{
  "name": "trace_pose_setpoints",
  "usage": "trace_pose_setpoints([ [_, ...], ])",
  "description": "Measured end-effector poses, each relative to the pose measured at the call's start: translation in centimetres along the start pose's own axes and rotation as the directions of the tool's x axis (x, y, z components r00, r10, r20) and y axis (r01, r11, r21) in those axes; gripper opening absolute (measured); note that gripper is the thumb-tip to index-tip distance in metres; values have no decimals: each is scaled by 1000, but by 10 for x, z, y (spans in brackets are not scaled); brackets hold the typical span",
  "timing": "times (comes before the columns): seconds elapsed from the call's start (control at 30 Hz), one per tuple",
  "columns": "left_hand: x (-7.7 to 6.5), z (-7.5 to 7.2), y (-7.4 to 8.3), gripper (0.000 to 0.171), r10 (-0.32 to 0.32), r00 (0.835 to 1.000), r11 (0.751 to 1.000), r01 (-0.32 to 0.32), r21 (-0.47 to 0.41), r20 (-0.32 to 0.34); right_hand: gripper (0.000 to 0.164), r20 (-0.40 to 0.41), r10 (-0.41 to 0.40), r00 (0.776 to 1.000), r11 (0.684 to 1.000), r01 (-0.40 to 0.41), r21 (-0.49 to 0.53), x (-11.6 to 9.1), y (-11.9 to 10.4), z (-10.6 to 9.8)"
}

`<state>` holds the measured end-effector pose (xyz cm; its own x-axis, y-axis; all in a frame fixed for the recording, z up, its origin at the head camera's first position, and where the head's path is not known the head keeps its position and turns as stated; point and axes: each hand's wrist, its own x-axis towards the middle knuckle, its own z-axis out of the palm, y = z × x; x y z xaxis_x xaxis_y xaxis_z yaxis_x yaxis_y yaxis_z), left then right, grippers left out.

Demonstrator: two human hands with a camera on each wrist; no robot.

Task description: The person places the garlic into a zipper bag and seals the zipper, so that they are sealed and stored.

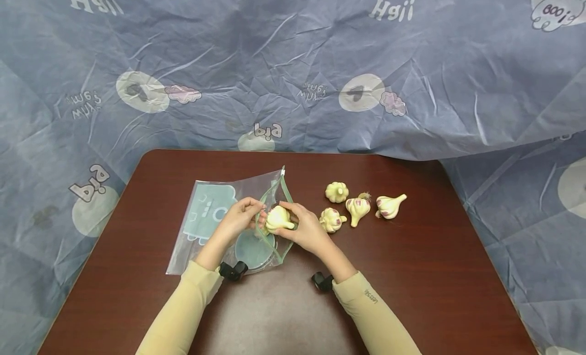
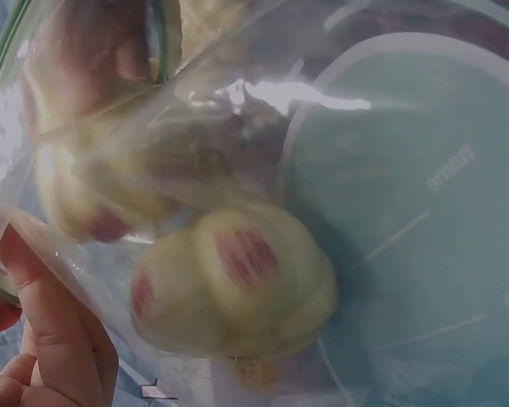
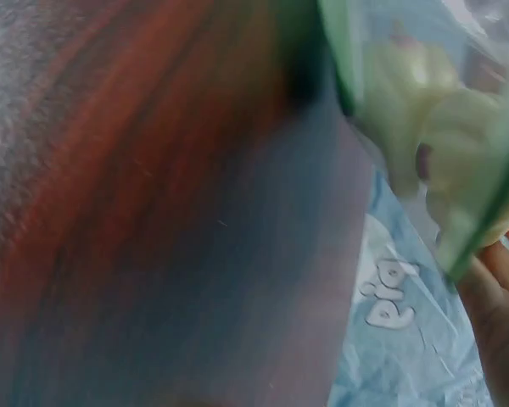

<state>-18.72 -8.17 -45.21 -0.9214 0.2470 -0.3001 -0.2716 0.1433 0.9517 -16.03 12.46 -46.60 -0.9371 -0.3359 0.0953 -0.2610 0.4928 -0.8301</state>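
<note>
A clear zip bag (image 1: pixel 183 261) with green printed shapes lies on the table, its green-edged mouth spread open towards the right. My left hand (image 1: pixel 240 215) pinches the bag's edge at the mouth; in the left wrist view its fingers (image 2: pixel 55 326) curl at the plastic. My right hand (image 1: pixel 306 230) grips a garlic bulb (image 1: pixel 277 218) at the mouth, between thumb and fingers. Through the plastic, the left wrist view shows another garlic bulb (image 2: pixel 237 288) with purple patches inside the bag. The right wrist view has the gripped bulb (image 3: pixel 462 144) behind the green edge.
Several more garlic bulbs (image 1: pixel 358 208) lie to the right of my right hand, the closest bulb (image 1: pixel 330 220) just beside it. The dark red-brown table (image 1: pixel 412 273) ends at a blue printed cloth (image 1: pixel 302 50) hanging behind it.
</note>
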Motion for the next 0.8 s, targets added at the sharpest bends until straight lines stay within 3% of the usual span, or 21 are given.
trace_pose_setpoints([
  [0.23,2,1,-2,28,0,1000,1000,0,-18,7,66,61,34,998,984,-23,-175,9,8,14],
  [0.57,1,2,0,24,-13,1000,998,12,-60,-18,54,149,-30,988,954,73,-290,16,7,21],
  [0.67,0,3,2,28,3,1000,997,-5,-71,-20,54,202,8,979,956,52,-290,18,6,22],
  [0.8,-1,4,5,32,15,1000,995,-16,-97,-14,59,254,107,961,962,-35,-273,20,7,23],
])
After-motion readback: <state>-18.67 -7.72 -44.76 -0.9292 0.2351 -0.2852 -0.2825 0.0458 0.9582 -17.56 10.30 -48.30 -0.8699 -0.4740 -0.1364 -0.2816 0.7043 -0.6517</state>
